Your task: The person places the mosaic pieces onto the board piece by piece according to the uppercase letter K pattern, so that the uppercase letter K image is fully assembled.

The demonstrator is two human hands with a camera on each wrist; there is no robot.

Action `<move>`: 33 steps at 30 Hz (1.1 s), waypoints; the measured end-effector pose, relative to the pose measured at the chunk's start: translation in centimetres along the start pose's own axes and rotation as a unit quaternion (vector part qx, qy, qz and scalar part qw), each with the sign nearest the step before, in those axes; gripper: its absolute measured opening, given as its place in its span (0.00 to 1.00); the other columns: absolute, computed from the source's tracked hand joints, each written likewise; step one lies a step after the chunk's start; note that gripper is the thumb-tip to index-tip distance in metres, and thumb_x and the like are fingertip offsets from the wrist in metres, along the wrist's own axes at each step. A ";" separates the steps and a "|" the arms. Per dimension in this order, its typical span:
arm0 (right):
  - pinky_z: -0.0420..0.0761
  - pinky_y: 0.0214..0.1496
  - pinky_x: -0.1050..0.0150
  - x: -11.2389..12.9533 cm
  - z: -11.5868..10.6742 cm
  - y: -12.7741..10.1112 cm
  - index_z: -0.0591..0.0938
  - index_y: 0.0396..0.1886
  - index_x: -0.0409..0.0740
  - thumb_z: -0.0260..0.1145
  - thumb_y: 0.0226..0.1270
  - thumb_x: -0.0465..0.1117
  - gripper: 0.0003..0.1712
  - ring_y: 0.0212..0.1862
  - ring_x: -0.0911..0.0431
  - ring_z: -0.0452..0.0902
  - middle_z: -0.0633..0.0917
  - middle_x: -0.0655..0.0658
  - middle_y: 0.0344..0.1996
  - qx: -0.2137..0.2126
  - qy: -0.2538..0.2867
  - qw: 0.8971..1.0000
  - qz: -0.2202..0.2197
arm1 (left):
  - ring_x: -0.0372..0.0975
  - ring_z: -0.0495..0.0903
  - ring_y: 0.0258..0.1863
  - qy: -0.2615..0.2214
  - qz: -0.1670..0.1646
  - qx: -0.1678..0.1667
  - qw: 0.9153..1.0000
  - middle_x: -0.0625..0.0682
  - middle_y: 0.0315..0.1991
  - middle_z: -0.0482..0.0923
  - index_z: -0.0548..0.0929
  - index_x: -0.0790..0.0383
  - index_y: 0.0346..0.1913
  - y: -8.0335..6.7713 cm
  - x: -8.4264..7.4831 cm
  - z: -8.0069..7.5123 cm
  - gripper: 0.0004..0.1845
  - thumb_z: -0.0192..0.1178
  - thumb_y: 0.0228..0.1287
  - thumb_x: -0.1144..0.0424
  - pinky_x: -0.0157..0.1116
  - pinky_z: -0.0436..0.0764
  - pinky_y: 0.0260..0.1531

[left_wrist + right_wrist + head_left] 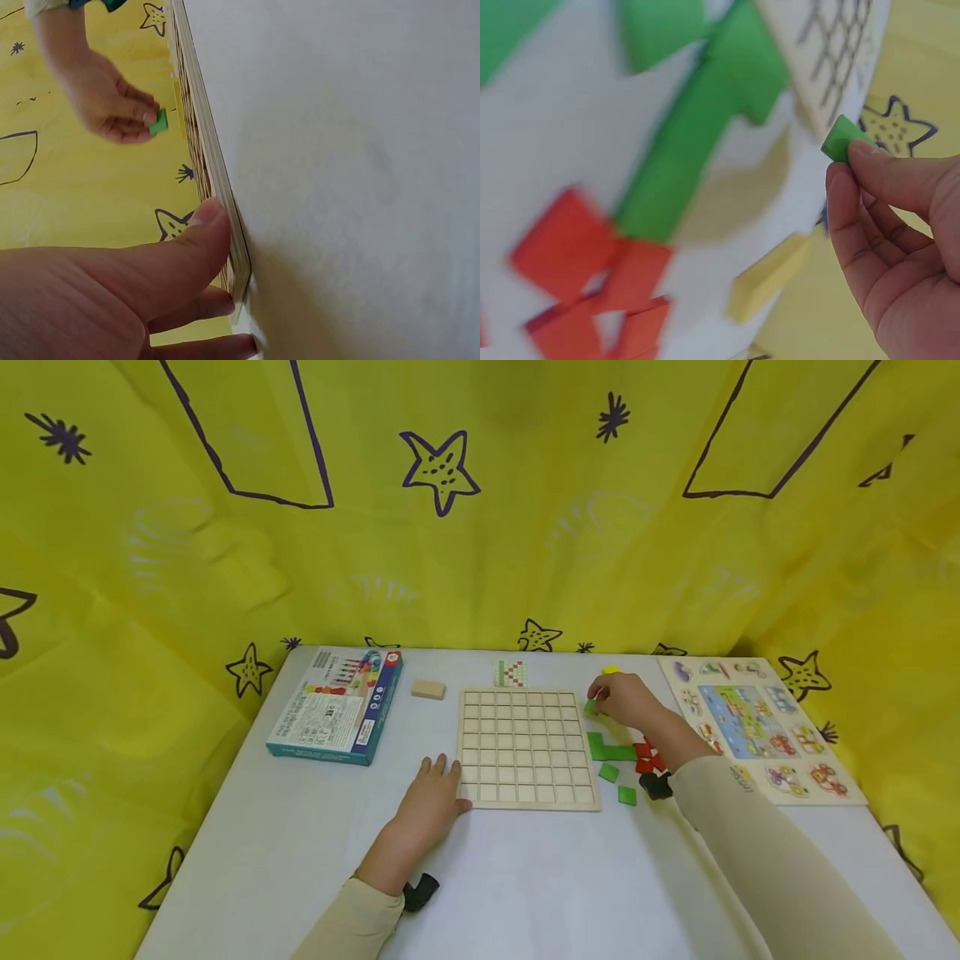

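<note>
Pinching a small green square tile point(590, 707) by the wooden grid board's point(525, 747) far right corner, the right hand point(626, 700); left hand point(431, 797) rests flat, fingers relaxed, at its near left corner.

white table point(525, 877): grid board point(525, 747) centre, game box point(337, 706) at 10 o'clock, picture puzzle point(757, 727) at 2, wooden block point(428, 690) at 11, green point(609, 749) and red pieces point(647, 758) at 3

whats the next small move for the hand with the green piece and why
Probably carry the small green piece leftward over the wooden grid board and lower it into a square. The right hand pinches it just off the board's right edge, every square looks bare, and the left hand rests at the board's near left corner.
</note>
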State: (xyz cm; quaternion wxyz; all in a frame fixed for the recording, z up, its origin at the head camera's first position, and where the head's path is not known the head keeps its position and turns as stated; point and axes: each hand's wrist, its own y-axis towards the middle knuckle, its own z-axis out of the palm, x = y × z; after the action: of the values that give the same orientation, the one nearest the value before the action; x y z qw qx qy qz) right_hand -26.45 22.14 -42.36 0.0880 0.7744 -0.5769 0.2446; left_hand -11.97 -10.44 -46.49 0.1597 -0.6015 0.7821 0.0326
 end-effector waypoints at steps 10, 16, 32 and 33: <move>0.80 0.44 0.55 5.6 1.2 5.3 0.84 0.49 0.36 0.66 0.71 0.32 0.10 0.44 0.47 0.79 0.84 0.40 0.41 0.026 0.042 0.997 -0.055 | 0.65 0.66 0.68 0.012 -0.022 0.010 1.000 0.71 0.68 0.68 0.74 0.73 0.67 0.4 -0.2 -0.2 0.35 0.68 0.64 0.53 0.53 0.70 0.66; 0.81 0.43 0.58 7.6 3.1 7.4 0.84 0.50 0.36 0.65 0.71 0.32 0.10 0.43 0.49 0.79 0.84 0.41 0.43 0.057 0.093 0.992 -0.061 | 0.64 0.67 0.68 0.018 -0.026 0.009 0.999 0.70 0.68 0.69 0.74 0.72 0.67 0.1 -0.2 0.4 0.35 0.69 0.64 0.52 0.52 0.72 0.64; 0.80 0.45 0.59 9.8 5.8 10.1 0.86 0.46 0.41 0.66 0.72 0.34 0.07 0.41 0.53 0.79 0.86 0.45 0.41 0.087 0.092 0.989 -0.076 | 0.63 0.67 0.68 0.036 -0.045 0.013 0.998 0.68 0.68 0.69 0.75 0.71 0.67 0.5 -0.6 0.2 0.36 0.70 0.61 0.52 0.51 0.74 0.62; 0.80 0.44 0.59 9.8 6.0 10.1 0.87 0.46 0.42 0.66 0.72 0.35 0.07 0.40 0.54 0.79 0.86 0.45 0.40 0.087 0.087 0.989 -0.076 | 0.63 0.67 0.68 0.034 -0.046 0.014 0.998 0.68 0.68 0.69 0.75 0.71 0.67 0.5 -0.6 0.2 0.36 0.70 0.61 0.52 0.51 0.74 0.63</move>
State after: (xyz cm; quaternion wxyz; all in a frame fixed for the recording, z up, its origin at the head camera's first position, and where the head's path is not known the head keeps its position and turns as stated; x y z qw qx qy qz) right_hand -32.13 8.04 -44.28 0.0879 0.7965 -0.4830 0.3529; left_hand -12.28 -9.73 -46.57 0.1426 -0.6351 0.7591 -0.0067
